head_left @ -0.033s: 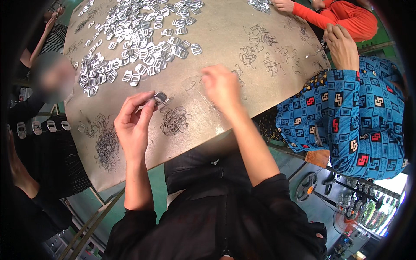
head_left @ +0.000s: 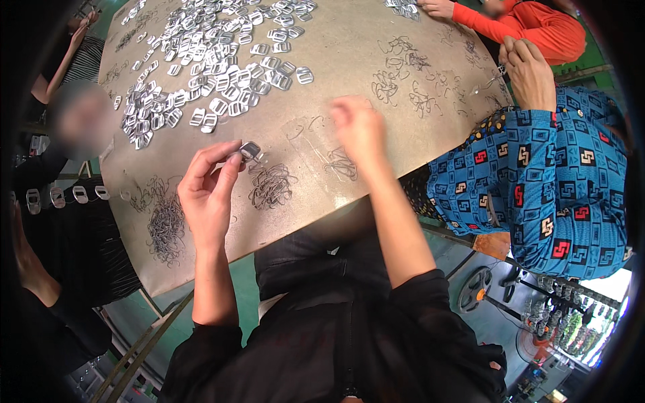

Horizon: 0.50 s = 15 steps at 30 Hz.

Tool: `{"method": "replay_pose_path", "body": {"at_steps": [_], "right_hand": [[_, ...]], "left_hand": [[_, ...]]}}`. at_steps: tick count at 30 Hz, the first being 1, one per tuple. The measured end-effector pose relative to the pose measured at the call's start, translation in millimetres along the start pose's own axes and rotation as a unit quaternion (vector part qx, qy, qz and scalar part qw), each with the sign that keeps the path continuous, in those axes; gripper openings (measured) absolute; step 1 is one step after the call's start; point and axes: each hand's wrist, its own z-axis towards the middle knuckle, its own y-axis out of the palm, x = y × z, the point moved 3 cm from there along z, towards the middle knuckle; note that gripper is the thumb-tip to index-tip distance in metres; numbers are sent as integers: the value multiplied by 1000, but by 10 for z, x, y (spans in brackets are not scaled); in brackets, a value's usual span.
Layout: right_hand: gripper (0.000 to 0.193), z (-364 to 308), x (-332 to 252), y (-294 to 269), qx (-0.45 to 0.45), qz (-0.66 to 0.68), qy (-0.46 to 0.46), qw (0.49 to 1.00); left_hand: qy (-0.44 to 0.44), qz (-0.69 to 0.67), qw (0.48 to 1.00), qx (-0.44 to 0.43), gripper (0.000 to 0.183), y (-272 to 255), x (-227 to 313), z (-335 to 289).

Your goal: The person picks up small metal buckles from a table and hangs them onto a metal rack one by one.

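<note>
Left hand (head_left: 207,189) pinches a metal slide buckle (head_left: 251,149) between thumb and fingertips, raised above the worktable (head_left: 322,232), beside the dark wire-hook pile (head_left: 271,187). Right hand (head_left: 363,138) is motion-blurred near a few loose wire hooks (head_left: 341,165); can't tell if it grips anything. Buckle heap (head_left: 232,84) lies farther off. Risks: buckle held near its edge, could twist or slip if pushed off-center; hooks look tangled, so one pull could drag several.
</note>
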Motion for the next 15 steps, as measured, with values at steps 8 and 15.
{"method": "replay_pose_path", "body": {"at_steps": [8, 15], "right_hand": [[17, 432, 629, -512, -131, -120, 229, 957], [14, 359, 717, -512, -132, 180, 180, 958]], "left_hand": [[-8, -18, 999, -31, 16, 244, 108, -3], [-18, -29, 998, -45, 17, 408, 185, -13]]}}
